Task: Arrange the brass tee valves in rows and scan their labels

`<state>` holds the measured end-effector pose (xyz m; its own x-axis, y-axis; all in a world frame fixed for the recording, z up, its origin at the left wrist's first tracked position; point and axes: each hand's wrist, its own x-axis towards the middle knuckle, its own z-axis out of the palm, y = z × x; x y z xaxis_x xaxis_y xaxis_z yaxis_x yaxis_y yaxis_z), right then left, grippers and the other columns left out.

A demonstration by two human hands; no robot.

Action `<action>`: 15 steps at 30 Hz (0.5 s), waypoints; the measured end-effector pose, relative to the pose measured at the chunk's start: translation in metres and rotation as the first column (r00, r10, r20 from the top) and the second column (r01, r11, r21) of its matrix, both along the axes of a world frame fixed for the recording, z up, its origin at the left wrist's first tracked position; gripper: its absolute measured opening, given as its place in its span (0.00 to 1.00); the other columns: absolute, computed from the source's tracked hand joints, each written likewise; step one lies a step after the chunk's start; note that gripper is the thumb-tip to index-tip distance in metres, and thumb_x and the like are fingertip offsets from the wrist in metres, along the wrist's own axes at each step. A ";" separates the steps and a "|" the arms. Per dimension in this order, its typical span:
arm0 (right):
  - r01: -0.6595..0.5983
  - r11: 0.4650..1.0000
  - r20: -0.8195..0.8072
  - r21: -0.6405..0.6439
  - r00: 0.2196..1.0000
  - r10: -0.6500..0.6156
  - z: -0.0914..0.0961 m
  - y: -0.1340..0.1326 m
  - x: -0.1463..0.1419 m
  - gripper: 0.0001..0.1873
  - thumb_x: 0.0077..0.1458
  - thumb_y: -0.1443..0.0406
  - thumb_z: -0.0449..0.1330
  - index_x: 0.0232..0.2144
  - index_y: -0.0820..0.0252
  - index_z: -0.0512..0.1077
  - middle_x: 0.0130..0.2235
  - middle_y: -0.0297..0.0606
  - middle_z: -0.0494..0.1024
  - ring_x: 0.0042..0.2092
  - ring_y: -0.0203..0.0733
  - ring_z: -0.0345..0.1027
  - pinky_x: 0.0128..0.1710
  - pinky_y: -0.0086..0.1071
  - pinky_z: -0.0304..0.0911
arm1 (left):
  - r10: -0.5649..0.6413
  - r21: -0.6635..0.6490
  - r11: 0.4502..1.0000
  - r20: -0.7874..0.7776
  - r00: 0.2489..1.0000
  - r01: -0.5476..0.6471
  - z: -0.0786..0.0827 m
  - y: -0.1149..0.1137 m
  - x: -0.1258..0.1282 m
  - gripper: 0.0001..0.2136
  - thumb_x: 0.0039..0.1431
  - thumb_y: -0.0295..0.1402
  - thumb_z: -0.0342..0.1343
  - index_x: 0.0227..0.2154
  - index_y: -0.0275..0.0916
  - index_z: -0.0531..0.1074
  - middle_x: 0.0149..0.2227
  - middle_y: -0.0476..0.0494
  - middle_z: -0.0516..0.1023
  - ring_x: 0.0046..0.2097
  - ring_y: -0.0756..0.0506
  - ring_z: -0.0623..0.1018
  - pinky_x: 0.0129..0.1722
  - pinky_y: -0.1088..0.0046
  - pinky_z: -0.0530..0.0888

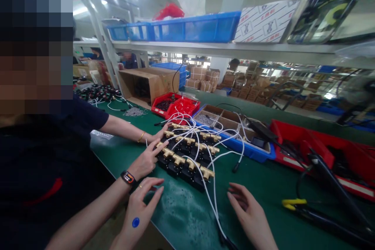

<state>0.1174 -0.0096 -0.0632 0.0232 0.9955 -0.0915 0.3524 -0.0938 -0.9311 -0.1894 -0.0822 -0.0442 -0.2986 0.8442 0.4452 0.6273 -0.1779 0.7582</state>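
Head view: the left grip and right grip, both with fingers loosely parted and holding nothing, are cut off by the lower edge. Just beyond and between them on the desk are brass-topped black units, partly hidden by white cables and a co-worker's hands. The watch beyond the left grip is illegible. Far beyond the right grip, a white box bears red characters too small to read.
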 end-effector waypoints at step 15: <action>-0.279 0.950 0.284 0.142 0.931 0.231 0.009 -0.020 -0.027 0.27 0.55 0.53 0.58 0.52 0.63 0.72 0.47 0.49 0.77 0.43 0.51 0.75 0.43 0.42 0.75 | 0.060 -0.009 0.998 -0.149 0.987 -0.062 -0.006 0.053 -0.042 0.22 0.59 0.44 0.59 0.53 0.39 0.68 0.54 0.36 0.70 0.58 0.36 0.72 0.58 0.52 0.71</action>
<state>0.0903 -0.0292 -0.0545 -0.2343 0.9702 0.0611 0.5747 0.1890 -0.7962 -0.2314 -0.0289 -0.0498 -0.2811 0.8325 0.4774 0.7428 -0.1262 0.6575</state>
